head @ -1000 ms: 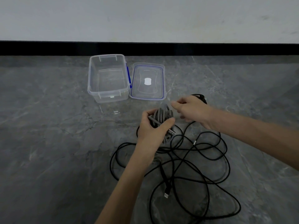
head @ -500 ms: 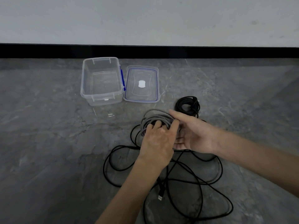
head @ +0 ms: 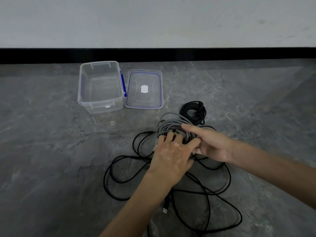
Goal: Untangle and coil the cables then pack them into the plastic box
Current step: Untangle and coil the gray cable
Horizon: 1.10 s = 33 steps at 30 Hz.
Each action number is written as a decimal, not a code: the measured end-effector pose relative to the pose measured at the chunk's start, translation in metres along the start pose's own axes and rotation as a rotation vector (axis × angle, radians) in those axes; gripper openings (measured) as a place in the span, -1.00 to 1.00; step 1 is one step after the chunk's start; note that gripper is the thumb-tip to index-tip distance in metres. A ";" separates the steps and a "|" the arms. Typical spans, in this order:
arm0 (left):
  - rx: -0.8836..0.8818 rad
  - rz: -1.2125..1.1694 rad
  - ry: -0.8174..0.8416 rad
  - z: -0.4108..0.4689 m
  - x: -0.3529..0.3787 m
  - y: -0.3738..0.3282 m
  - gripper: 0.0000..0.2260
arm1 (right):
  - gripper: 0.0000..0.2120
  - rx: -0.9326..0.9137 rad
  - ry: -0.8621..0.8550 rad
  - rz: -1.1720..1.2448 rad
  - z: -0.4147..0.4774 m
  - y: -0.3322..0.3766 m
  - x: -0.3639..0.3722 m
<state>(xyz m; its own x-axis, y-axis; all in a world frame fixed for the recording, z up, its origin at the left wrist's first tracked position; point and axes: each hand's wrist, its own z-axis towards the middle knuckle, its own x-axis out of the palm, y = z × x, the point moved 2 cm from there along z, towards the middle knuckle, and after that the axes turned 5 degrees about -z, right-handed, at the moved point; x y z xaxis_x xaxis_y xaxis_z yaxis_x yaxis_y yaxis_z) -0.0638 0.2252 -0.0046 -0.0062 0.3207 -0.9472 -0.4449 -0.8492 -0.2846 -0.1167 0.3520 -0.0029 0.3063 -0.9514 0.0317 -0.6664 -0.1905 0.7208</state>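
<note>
Spotter: Springiness is your worry. Your left hand [head: 171, 154] grips the grey coil [head: 172, 125], fingers curled into its middle, low over the middle of the floor [head: 51, 168]. Ease off too soon and the loops fan out.

Checker: Your right hand [head: 211, 147] lays a straight forefinger across the top of that coil. Its other fingers hide behind the left hand, so I cannot tell whether it clamps anything. Don't count on it to hold.

Spotter: Mind the loose black cable [head: 210, 190] too. It sprawls under both your wrists toward the near edge, and a strand seems to pass beneath the coil. Lift fast and you may drag it along, plug [head: 165, 205] and all.

Checker: The box [head: 100, 106] stands open and empty toward the far edge, left of middle, with the lid [head: 144, 100] flat just beside it on the right. The black bundle [head: 194, 112] lies near the lid, not yet packed. Carry the grey coil loosely and it could catch the rim and unwind.
</note>
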 end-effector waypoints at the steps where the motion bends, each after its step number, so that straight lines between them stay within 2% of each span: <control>1: 0.000 -0.024 -0.034 0.000 0.000 0.001 -0.53 | -0.21 -0.012 0.011 0.014 0.001 0.000 -0.003; 5: 0.008 -0.209 -0.218 0.013 -0.009 0.002 -0.64 | -0.34 -0.046 0.006 0.065 0.005 0.000 -0.018; 9: -0.266 -0.605 -0.258 0.040 -0.012 0.013 -0.74 | -0.44 -0.059 -0.066 0.161 0.011 -0.001 -0.041; 11: -0.410 -0.779 -0.216 0.063 -0.003 0.019 -0.67 | -0.54 -0.078 -0.099 0.208 0.014 0.000 -0.057; 14: -0.595 -1.158 -0.073 0.111 0.015 0.024 -0.39 | -0.55 -0.112 -0.066 0.255 0.016 0.004 -0.079; 16: -0.636 -1.273 0.017 0.143 0.030 0.023 -0.31 | -0.59 -0.128 -0.026 0.269 0.018 0.004 -0.095; 22: -0.467 -1.020 0.123 0.192 0.074 0.003 -0.28 | -0.63 -0.120 -0.120 0.222 0.034 -0.005 -0.142; 25: -0.314 -0.865 0.232 0.211 0.090 -0.008 -0.13 | -0.59 -0.104 -0.293 0.264 0.046 -0.010 -0.168; 27: -0.232 -0.768 0.302 0.226 0.096 -0.016 -0.07 | -0.53 -0.096 -0.331 0.298 0.054 -0.013 -0.184; 29: -0.223 -0.697 0.333 0.243 0.102 -0.025 -0.07 | -0.56 -0.080 -0.316 0.309 0.063 -0.016 -0.196; 33: -0.368 -0.558 0.370 0.276 0.120 -0.033 0.00 | -0.57 -0.109 -0.247 0.312 0.078 -0.009 -0.213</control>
<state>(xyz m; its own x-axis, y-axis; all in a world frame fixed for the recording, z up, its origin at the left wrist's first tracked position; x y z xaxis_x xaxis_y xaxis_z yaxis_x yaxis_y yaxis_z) -0.2967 0.4079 -0.0682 0.4611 0.6372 -0.6176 0.0340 -0.7081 -0.7052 -0.2284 0.5378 -0.0702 -0.0808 -0.9914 0.1029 -0.6216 0.1308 0.7723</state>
